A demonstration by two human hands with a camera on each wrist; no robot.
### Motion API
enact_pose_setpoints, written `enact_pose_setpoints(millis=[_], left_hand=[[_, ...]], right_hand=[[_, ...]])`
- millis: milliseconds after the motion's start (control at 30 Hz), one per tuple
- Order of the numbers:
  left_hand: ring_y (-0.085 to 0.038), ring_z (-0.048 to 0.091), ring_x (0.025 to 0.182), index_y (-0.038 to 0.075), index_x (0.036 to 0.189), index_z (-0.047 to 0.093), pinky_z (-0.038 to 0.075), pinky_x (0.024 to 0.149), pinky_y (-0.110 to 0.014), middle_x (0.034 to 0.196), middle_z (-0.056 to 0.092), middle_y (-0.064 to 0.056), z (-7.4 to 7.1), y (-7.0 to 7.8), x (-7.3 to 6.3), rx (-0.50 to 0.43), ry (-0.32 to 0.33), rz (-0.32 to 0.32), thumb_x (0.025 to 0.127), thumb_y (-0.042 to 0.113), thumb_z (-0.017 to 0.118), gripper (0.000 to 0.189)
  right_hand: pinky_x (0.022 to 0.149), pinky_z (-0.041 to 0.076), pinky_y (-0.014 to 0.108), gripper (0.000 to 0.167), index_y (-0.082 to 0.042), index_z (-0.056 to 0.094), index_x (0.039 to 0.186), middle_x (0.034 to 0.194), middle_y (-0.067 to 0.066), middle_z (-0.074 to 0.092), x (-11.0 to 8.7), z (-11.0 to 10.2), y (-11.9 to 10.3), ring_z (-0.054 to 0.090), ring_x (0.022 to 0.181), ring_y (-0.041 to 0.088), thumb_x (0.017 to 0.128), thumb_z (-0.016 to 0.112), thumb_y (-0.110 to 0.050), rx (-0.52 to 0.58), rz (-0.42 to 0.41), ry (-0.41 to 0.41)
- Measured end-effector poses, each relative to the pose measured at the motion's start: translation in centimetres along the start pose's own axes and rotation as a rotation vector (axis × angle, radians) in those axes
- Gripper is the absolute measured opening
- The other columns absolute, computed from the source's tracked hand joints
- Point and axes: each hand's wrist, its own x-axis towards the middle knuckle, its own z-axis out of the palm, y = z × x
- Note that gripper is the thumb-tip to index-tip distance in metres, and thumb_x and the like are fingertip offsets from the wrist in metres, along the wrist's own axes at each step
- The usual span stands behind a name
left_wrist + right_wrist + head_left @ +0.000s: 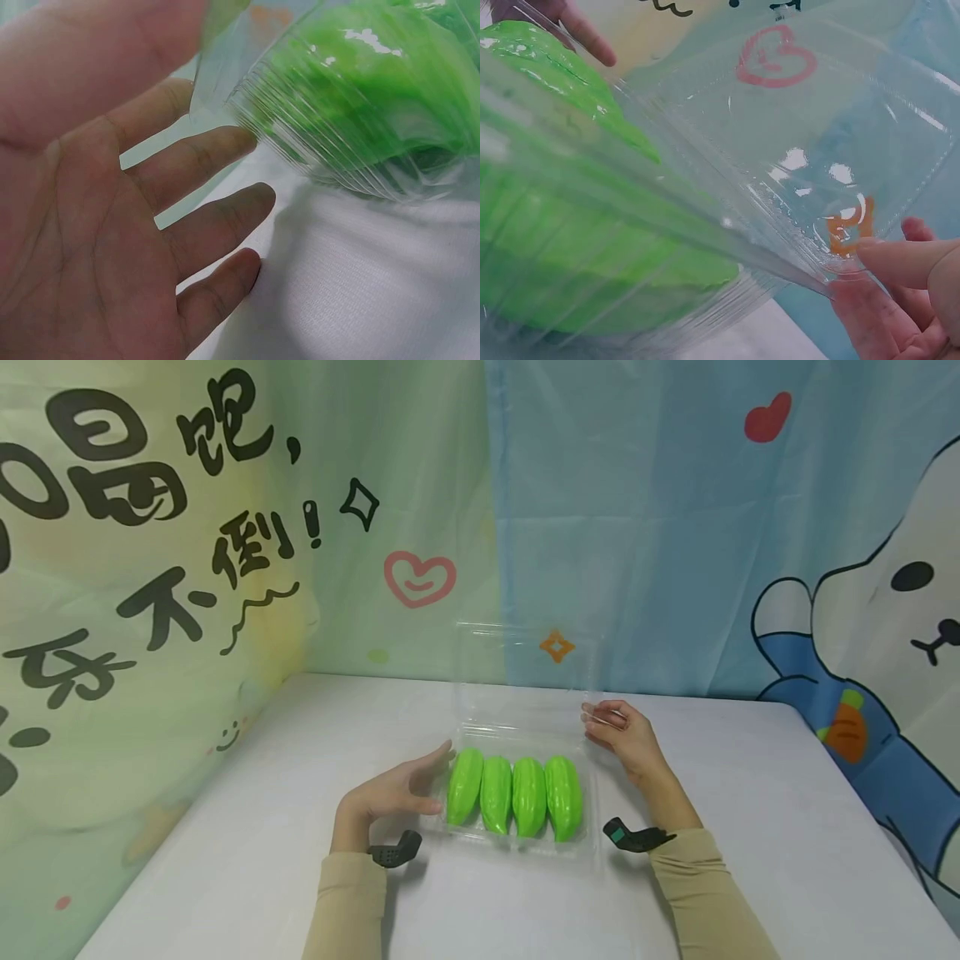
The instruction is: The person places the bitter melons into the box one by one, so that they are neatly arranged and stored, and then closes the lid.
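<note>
A clear plastic clamshell box (517, 846) sits on the table, its hinged lid (498, 672) standing up at the back. Side by side in its base lie several glossy bright-green tapered pieces (528, 795), like model vegetables or fruit; their exact kind is unclear. At the box's left side is my left hand (393, 789), thumb and fingers spread; in the left wrist view the straight fingers (217, 221) reach toward the ribbed plastic wall. With thumb and fingers my right hand (626, 735) pinches the lid's lower right corner, seen closely in the right wrist view.
The white table (262, 877) runs back to a printed cloth backdrop (585, 527) with hearts, lettering and a cartoon animal (885, 635). Each wrist carries a black camera mount (395, 850).
</note>
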Motion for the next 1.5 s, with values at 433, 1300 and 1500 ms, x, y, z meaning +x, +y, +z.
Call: enact_pose_setpoints(millis=[433, 1300, 1500], left_hand=[[-0.019, 0.013, 0.148, 0.023, 0.153, 0.015, 0.012, 0.121, -0.046, 0.159, 0.018, 0.004, 0.3, 0.2, 0.0, 0.013, 0.015, -0.034, 0.076, 0.033, 0.078, 0.100], [-0.021, 0.022, 0.146, 0.021, 0.154, 0.013, 0.024, 0.119, -0.043, 0.158, 0.022, -0.001, 0.5, -0.3, 0.2, -0.058, -0.011, -0.003, 0.078, 0.028, 0.077, 0.099], [-0.020, 0.021, 0.146, 0.021, 0.154, 0.012, 0.023, 0.119, -0.042, 0.159, 0.021, -0.001, 0.4, -0.1, 0.1, -0.066, -0.017, 0.010, 0.078, 0.026, 0.077, 0.099]], right_hand=[[0.087, 0.056, 0.028, 0.031, -0.001, 0.049, 0.117, 0.127, -0.010, 0.060, -0.6, -1.2, -0.2, 0.064, 0.107, 0.003, 0.091, 0.063, -0.013, 0.045, -0.008, -0.145], [0.087, 0.057, 0.031, 0.036, -0.005, 0.057, 0.084, 0.144, 0.011, 0.048, -1.1, -1.2, -0.5, 0.065, 0.104, 0.003, 0.094, 0.054, -0.039, 0.018, 0.045, -0.107], [0.090, 0.056, 0.032, 0.033, -0.005, 0.054, 0.087, 0.139, 0.013, 0.050, -1.5, -1.2, -1.0, 0.063, 0.105, 0.005, 0.095, 0.055, -0.037, -0.037, 0.079, -0.132]])
